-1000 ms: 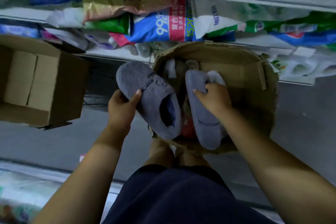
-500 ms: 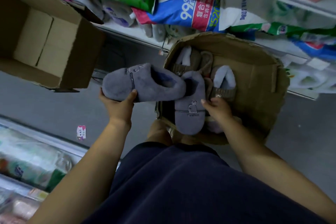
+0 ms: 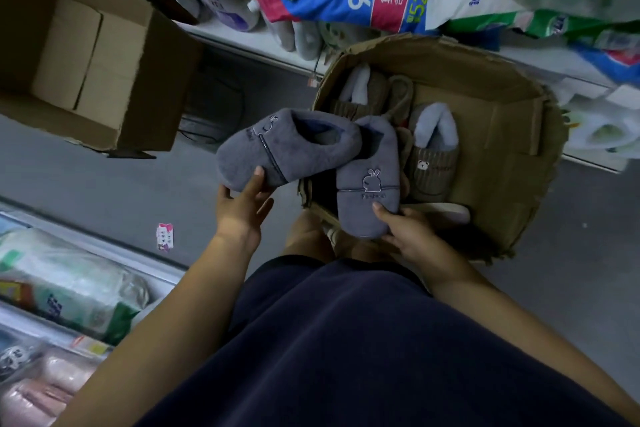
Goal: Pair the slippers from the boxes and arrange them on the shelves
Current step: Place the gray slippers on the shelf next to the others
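Two grey plush slippers with a rabbit emblem are held over the floor and the near rim of a worn cardboard box [image 3: 512, 149]. My left hand [image 3: 242, 211] grips the toe of the left grey slipper [image 3: 284, 149], which lies sideways with its opening toward the box. My right hand [image 3: 408, 232] holds the toe of the right grey slipper [image 3: 370, 180], which points toward me. Their heel ends touch. Inside the box lie brown slippers with pale lining, one with a bear emblem [image 3: 433, 163], another at the back [image 3: 363, 94].
An open cardboard box [image 3: 104, 55] with nothing visible inside sits tilted at the upper left. A shelf [image 3: 242, 42] with packaged goods and bags runs along the top. Another shelf with wrapped packs [image 3: 69, 284] is at lower left. A small sticker [image 3: 165, 236] lies on the grey floor.
The right slipper has been lifted clear of the box and turned top-up toward me. The left slipper swung sideways, and its heel now meets the right one. The view shifted left.
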### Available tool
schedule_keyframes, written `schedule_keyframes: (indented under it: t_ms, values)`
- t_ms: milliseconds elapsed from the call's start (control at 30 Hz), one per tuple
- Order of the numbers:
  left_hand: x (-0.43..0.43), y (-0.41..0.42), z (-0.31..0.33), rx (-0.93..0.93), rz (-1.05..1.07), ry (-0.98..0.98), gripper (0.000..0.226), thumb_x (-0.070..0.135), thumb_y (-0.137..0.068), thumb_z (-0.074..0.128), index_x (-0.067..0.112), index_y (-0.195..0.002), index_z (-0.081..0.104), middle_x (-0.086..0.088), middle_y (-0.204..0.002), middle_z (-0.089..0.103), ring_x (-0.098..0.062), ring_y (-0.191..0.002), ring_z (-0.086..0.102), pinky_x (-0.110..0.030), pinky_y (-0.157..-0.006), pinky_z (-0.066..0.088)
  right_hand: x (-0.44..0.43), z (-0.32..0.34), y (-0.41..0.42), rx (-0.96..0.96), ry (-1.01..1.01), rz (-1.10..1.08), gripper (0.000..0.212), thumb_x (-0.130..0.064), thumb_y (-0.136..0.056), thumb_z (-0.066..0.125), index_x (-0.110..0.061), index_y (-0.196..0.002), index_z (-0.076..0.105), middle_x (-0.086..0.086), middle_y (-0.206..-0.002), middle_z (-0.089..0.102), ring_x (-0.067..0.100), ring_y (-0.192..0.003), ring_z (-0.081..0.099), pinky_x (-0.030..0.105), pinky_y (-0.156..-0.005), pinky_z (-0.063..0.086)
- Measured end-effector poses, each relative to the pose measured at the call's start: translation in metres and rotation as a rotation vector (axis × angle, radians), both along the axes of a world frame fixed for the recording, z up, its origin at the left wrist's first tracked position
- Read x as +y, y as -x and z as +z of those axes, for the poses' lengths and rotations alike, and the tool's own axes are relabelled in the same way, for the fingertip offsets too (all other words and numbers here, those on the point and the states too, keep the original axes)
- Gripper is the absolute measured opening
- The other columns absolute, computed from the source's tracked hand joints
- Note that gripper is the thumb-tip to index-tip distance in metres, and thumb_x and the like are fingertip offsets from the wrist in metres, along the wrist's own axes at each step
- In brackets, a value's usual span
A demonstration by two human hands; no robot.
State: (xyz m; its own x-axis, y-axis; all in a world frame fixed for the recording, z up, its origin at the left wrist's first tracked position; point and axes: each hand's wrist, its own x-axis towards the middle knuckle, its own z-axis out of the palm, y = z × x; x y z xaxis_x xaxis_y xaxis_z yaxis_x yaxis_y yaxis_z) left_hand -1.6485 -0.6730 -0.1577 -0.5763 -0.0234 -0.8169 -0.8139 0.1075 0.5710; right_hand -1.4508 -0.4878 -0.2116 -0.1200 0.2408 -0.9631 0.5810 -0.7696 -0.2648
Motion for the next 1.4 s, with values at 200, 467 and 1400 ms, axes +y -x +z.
schedule_keyframes:
  t_ms: [200,467,1400]
  values:
    - [0.008,0.005,0.011,-0.013,0.083,-0.038,0.028,0.026,-0.092,0.073,0.017,-0.116,0.061,-0.010,-0.125,0.069,-0.029,-0.116,0.066,-0.041,-0.099,0.055,-0.001,0.026,-0.017,0.018,-0.067,-0.106,0.026,-0.019,-0.091,0.072,-0.006,-0.113,0.065,0.008,-0.100,0.073,0.016,-0.080,0.071,0.029,-0.061,0.058]
    - [0.024,0.028,0.039,0.021,0.122,-0.235,0.044,0.012,-0.092,0.071,0.014,-0.131,0.051,-0.015,-0.127,0.067,-0.026,-0.102,0.071,-0.049,-0.093,0.058,-0.026,0.084,-0.009,0.104,-0.044,-0.327,0.015,-0.022,-0.093,0.068,-0.017,-0.105,0.061,0.005,-0.112,0.067,0.019,-0.097,0.066,0.033,-0.075,0.053]
    - [-0.098,0.347,0.259,0.309,-0.066,-0.835,0.058,0.014,-0.097,0.063,0.017,-0.148,0.037,-0.013,-0.136,0.063,-0.028,-0.114,0.069,-0.036,-0.076,0.061,-0.147,0.301,0.356,0.741,-0.603,-0.215,0.021,-0.025,-0.094,0.063,-0.015,-0.112,0.065,0.004,-0.110,0.076,0.018,-0.098,0.073,0.042,-0.096,0.054]
